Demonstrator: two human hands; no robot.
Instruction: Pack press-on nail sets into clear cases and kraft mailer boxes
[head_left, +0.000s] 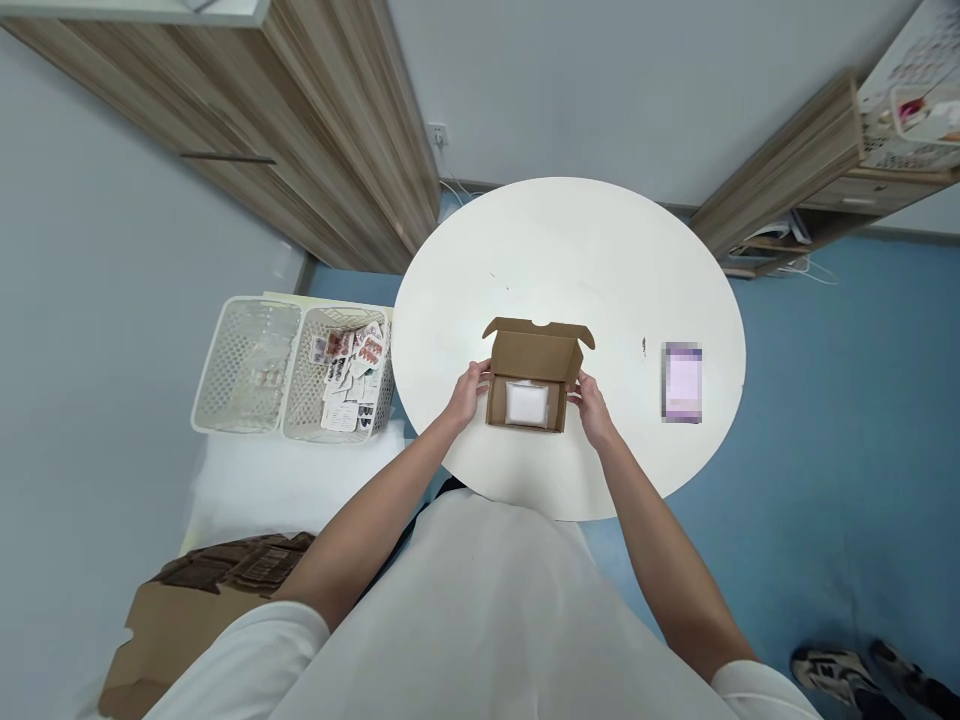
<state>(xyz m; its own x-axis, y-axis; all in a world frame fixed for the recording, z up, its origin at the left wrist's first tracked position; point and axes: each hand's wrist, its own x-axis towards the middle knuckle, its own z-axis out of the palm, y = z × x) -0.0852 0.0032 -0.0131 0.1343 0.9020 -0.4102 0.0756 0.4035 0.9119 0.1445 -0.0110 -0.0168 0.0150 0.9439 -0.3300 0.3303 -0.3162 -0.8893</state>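
Observation:
A small brown cardboard box (536, 352) stands on the round white table (585, 240), its lid raised and tilted back. Inside the box lies a white packet (527, 404). My left hand (471, 388) grips the box's left side, fingers against the wall and partly hidden behind it. On the right side my right hand (591, 403) holds the box the same way, its fingertips at the side wall near the lid's base.
A pixelated purple item (682, 383) lies on the table's right. Two white baskets (247, 365), one with printed cards (352, 370), are at the left. A large carton (180, 630) sits lower left. Wooden cabinets (337, 130) stand behind. Someone's shoes (832, 672) show lower right.

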